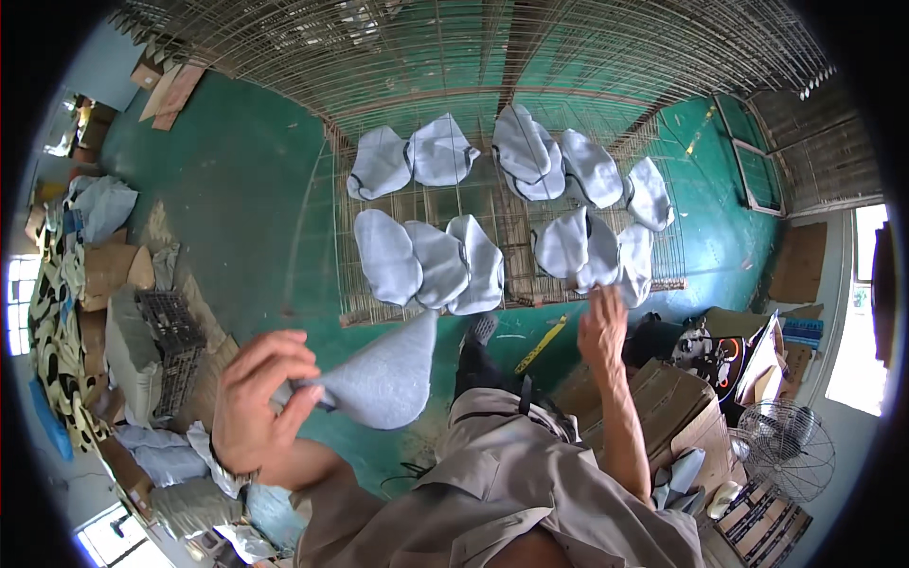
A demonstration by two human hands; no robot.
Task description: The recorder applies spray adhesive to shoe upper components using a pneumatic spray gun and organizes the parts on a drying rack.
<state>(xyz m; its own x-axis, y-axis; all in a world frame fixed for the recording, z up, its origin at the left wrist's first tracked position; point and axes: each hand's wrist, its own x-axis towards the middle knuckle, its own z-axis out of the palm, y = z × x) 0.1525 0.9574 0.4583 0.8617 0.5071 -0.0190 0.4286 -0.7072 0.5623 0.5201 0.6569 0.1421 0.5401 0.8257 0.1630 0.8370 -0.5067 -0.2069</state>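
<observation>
In my left hand (275,393) is a grey felt-like, pouch-shaped piece (383,377), pinched by its narrow, dark-edged end. Its wide end points right and up, off the rack. My right hand (603,327) reaches up to the front right of a low wire rack (516,227). Its fingertips are closed at the lower edge of another grey piece (598,254), and the exact grip is partly hidden. Several like pieces with dark trim lie on the rack in two rows, among them a front left piece (386,256) and a back right piece (650,194); some overlap.
Large wire racks (454,47) stand beyond the low one. At left are piled sacks and cardboard (114,275), with a dark crate (170,327). An open cardboard box (653,407) and a wire-caged fan (781,450) stand at right. The floor (227,189) is green.
</observation>
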